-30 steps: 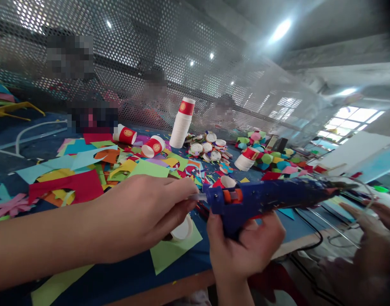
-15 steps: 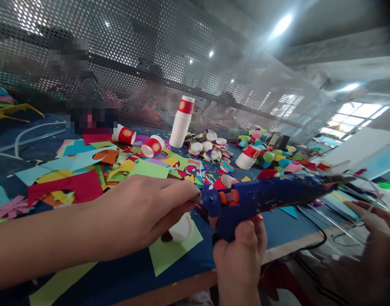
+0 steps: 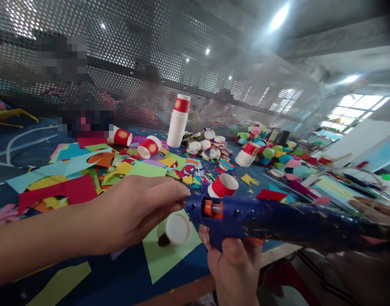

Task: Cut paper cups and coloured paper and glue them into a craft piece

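My right hand (image 3: pixel 235 265) grips the handle of a blue glue gun (image 3: pixel 278 221) that points to the right, level above the table's near edge. My left hand (image 3: pixel 140 210) reaches in from the left with its fingertips pinched at the back end of the gun, where a pale glue stick shows in the orange feed slot; the stick itself is mostly hidden. Below my left hand a white paper cup (image 3: pixel 177 229) lies on a light green sheet (image 3: pixel 169 253).
Coloured paper scraps (image 3: pixel 86 170) cover the blue table. A tall cup stack (image 3: pixel 178 121), loose red cups (image 3: pixel 223 185) and cut cup bottoms (image 3: pixel 204 146) lie further back. A perforated metal screen (image 3: pixel 150 63) stands behind. Another person's hand (image 3: pixel 373 208) is at the right.
The glue gun has dropped lower and swung nearer the camera, its nozzle now running off to the right. My left hand stays at the gun's rear end.
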Demonstrator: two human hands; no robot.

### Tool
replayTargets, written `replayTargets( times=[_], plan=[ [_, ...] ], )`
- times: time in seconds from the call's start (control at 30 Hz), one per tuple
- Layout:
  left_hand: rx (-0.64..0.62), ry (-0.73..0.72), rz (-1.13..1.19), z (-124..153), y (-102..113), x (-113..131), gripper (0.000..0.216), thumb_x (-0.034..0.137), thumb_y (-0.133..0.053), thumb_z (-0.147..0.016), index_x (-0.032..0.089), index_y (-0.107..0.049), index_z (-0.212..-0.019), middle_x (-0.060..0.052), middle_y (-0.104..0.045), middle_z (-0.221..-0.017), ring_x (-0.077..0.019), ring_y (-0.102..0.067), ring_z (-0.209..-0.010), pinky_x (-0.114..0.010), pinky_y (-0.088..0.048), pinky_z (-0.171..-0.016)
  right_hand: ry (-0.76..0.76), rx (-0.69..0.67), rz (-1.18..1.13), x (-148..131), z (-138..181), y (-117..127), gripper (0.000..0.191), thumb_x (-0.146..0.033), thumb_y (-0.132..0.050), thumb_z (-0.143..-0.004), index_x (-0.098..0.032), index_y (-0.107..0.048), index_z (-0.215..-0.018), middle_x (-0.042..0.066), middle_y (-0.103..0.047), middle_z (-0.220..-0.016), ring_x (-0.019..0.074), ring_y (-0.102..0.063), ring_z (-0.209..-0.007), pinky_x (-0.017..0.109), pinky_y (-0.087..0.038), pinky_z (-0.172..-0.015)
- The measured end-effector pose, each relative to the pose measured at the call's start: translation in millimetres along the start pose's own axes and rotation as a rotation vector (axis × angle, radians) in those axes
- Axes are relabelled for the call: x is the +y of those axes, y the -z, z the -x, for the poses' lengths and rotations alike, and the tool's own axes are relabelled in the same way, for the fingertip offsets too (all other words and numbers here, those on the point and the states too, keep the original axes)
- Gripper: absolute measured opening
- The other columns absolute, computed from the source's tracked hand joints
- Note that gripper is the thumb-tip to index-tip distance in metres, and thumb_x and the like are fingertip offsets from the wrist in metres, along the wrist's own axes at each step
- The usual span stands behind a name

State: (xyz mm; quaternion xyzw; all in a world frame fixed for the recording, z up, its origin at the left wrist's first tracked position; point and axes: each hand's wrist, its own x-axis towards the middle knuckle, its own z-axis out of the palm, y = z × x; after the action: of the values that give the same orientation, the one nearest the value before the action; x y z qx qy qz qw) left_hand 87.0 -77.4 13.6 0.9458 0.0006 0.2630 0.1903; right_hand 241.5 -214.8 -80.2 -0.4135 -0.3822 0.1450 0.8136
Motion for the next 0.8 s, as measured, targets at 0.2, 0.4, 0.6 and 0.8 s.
replayTargets(
  times=[0.2,0.4,0.6,0.8],
  plan=[
    [-0.007,-0.001,0.033,0,-2,1,0.015,0.021,-0.039,-0.098,0.023,-0.052,-0.092,0.004,-0.052,-0.067,-0.0130,-0.047,-0.056,-0.024,-0.039,-0.058,0.011,0.038,0.052,-6,0,-4,0.027,-0.046,-0.078,-0.073,-0.027,-0.066,-0.089,-0.003,-0.062,-0.061,0.0147,-0.056,-0.046,0.029,-0.049,-0.041],
    [0.017,-0.004,0.043,1,-4,3,0.014,0.018,-0.039,-0.098,0.023,-0.050,-0.092,0.005,-0.049,-0.065,-0.0124,-0.045,-0.054,-0.023,-0.033,-0.052,-0.012,-0.004,0.044,2,4,7,0.024,-0.039,-0.073,-0.079,-0.030,-0.065,-0.099,-0.001,-0.067,-0.069,0.0183,-0.063,-0.055,0.035,-0.057,-0.048],
    [0.006,0.057,0.053,1,0,12,0.020,0.019,-0.037,-0.098,0.022,-0.054,-0.088,0.004,-0.055,-0.069,-0.0111,-0.048,-0.055,-0.023,-0.035,-0.051,-0.021,0.001,0.044,2,4,9,0.017,-0.039,-0.074,-0.078,-0.025,-0.067,-0.086,0.000,-0.069,-0.068,0.0184,-0.066,-0.055,0.036,-0.060,-0.052],
    [0.042,0.058,0.020,1,-2,13,0.019,0.022,-0.040,-0.099,0.021,-0.055,-0.088,0.006,-0.052,-0.061,-0.0092,-0.046,-0.048,-0.021,-0.031,-0.043,-0.041,0.043,-0.038,-17,-7,-15,0.021,-0.037,-0.083,-0.068,-0.023,-0.068,-0.072,-0.001,-0.069,-0.055,0.0143,-0.063,-0.045,0.024,-0.054,-0.042]
  ],
)
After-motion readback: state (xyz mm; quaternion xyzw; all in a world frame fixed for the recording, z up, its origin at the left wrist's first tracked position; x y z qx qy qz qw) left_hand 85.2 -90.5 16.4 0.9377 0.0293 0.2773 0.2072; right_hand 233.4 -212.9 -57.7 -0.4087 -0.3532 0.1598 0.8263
